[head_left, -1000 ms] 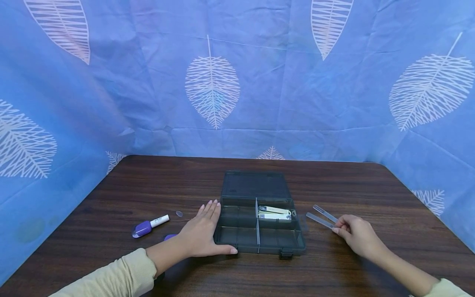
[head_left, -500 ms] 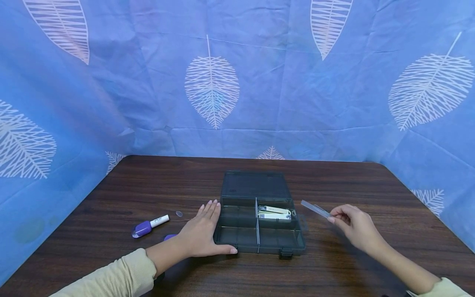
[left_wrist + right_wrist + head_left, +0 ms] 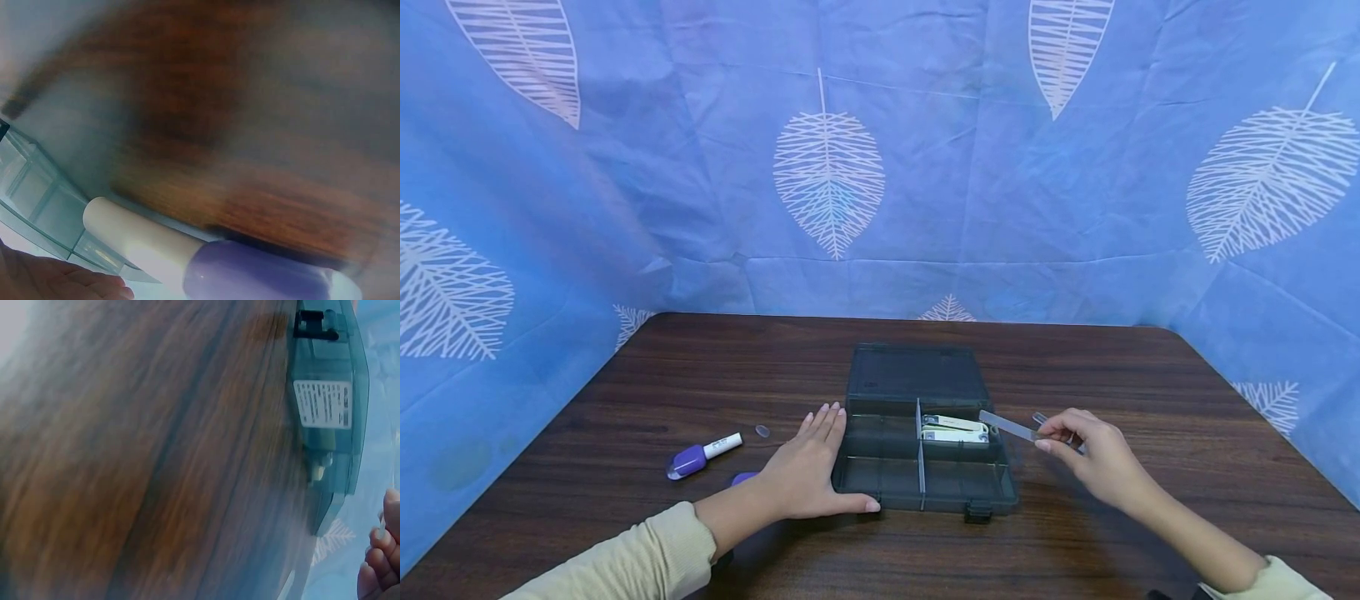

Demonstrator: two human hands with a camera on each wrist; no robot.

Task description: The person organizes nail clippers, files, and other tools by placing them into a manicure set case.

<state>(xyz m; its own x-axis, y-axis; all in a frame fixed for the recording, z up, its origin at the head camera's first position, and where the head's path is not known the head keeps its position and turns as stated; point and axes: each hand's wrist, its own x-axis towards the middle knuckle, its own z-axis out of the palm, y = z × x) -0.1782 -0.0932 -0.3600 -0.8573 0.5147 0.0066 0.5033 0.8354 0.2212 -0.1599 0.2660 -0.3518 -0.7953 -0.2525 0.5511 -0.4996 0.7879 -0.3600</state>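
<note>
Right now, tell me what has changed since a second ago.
The right hand has moved left toward the box, carrying a clear strip; in the head view the strip's tip now overlaps the box's right edge. A second strip shows behind that hand; whether it is held is unclear. Unchanged: the left hand against the box, the nail clippers inside, the white-capped purple bottle.

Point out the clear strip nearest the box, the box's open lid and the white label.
Clear strip (image 3: 1008, 426): head view, middle of its exposed length.
Open lid (image 3: 916, 373): head view, middle of its broad panel.
White label (image 3: 324, 404): right wrist view, middle of its printed face.
</note>
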